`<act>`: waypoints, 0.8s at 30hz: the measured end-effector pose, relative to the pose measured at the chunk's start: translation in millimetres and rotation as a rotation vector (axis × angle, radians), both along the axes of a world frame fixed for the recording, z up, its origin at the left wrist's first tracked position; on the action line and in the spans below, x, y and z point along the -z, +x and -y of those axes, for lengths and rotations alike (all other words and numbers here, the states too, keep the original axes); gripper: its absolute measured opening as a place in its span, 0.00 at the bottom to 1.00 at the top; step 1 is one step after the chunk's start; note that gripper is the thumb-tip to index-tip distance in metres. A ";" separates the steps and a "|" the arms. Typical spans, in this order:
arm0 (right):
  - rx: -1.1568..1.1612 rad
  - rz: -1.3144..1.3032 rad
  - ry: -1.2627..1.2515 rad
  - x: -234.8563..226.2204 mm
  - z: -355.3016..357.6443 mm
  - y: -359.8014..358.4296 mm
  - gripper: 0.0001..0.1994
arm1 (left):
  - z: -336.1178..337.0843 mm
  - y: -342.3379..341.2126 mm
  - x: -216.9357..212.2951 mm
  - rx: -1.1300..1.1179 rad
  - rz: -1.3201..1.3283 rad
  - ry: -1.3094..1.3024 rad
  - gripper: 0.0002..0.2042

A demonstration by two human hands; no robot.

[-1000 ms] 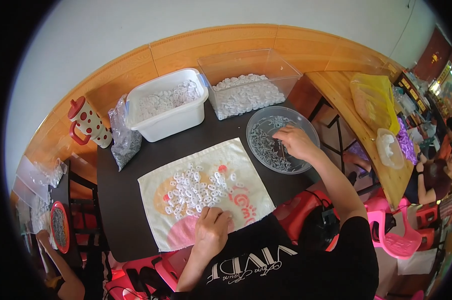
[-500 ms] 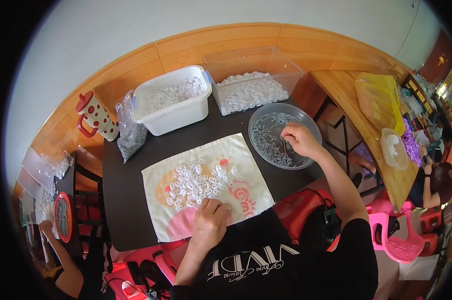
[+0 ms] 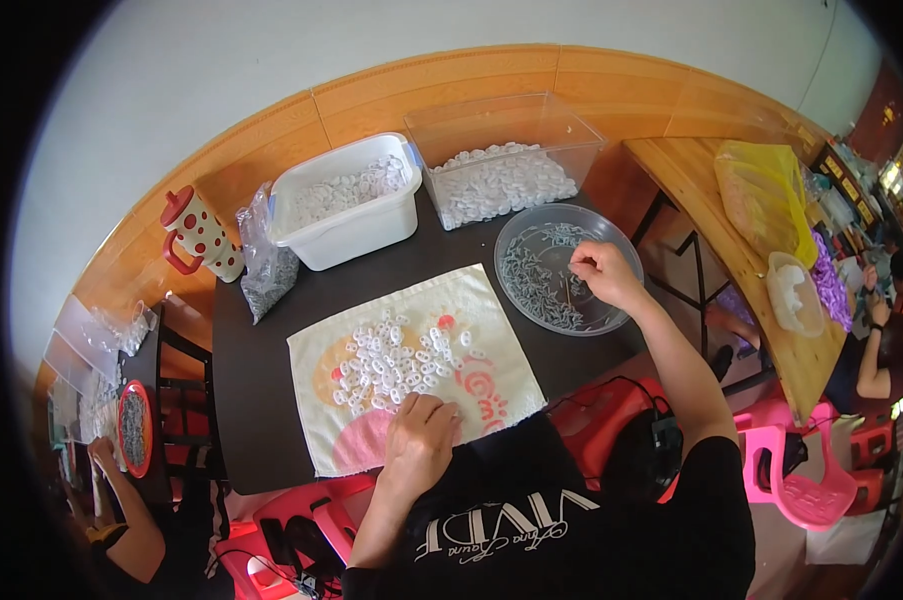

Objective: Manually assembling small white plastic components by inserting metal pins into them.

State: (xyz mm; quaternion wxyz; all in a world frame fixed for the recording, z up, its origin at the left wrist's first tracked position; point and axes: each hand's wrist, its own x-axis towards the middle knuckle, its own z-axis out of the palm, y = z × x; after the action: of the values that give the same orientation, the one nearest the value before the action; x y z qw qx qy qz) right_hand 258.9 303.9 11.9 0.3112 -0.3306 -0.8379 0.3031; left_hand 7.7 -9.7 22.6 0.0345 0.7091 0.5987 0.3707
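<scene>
My left hand [image 3: 419,440] rests at the near edge of a pale printed towel [image 3: 316,400], its fingers curled and thumb pressed in. Whatever it grips, if anything, is hidden. Just beyond its fingertips lies a loose pile of small white oval plastic pieces [image 3: 381,365] that seem to have holes. My right hand [image 3: 605,274] is over a round clear tray [image 3: 511,310], fingertips pinched together. Small slender grey pieces [image 3: 541,285] are scattered in that tray. Anything in the pinch is too small to make out.
Along the wall stand a white tub [image 3: 346,240] and a clear bin [image 3: 506,190], both holding white pieces. A bag of grey pieces [image 3: 268,280] and a spotted tumbler [image 3: 201,235] are at left. A wooden table [image 3: 711,235] is at right. People sit at both sides.
My right hand has shifted slightly right over the tray, still pinched. My left hand stays nearly in place. The whole view has moved a little.
</scene>
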 end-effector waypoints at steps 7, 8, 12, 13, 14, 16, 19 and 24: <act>-0.012 -0.089 -0.226 -4.6 6.7 0.6 0.01 | -1.9 8.5 -5.9 0.009 0.016 -0.020 0.09; -0.019 -0.152 -0.290 -5.8 10.2 0.9 0.01 | -1.7 9.9 -5.3 0.005 0.016 -0.023 0.09; -0.037 -0.199 -0.277 -23.6 37.1 -8.5 0.02 | -5.6 15.5 -10.8 0.009 0.129 0.008 0.08; -0.046 -0.197 -0.284 -22.4 36.6 -9.5 0.02 | -7.5 18.7 -14.6 0.006 0.157 0.015 0.08; -0.018 -0.100 0.087 -21.0 34.3 -10.6 0.03 | -9.5 21.0 -14.7 -0.006 0.157 0.009 0.08; -0.005 -0.012 0.458 -19.2 31.9 -13.6 0.04 | -15.6 22.2 -12.4 0.027 0.130 0.027 0.08; -0.032 -0.112 0.193 -19.7 37.9 -11.2 0.06 | -16.6 23.5 -10.3 0.004 0.145 0.013 0.08; 0.002 -0.025 0.296 -25.0 30.9 -5.1 0.04 | -33.7 11.3 -25.1 -0.001 0.016 -0.032 0.08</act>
State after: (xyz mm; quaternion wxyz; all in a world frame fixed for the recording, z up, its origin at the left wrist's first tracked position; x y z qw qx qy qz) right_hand 253.8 272.9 36.9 0.3674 -0.2781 -0.8691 0.1800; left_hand 19.0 24.0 47.6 0.0507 0.7052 0.6046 0.3667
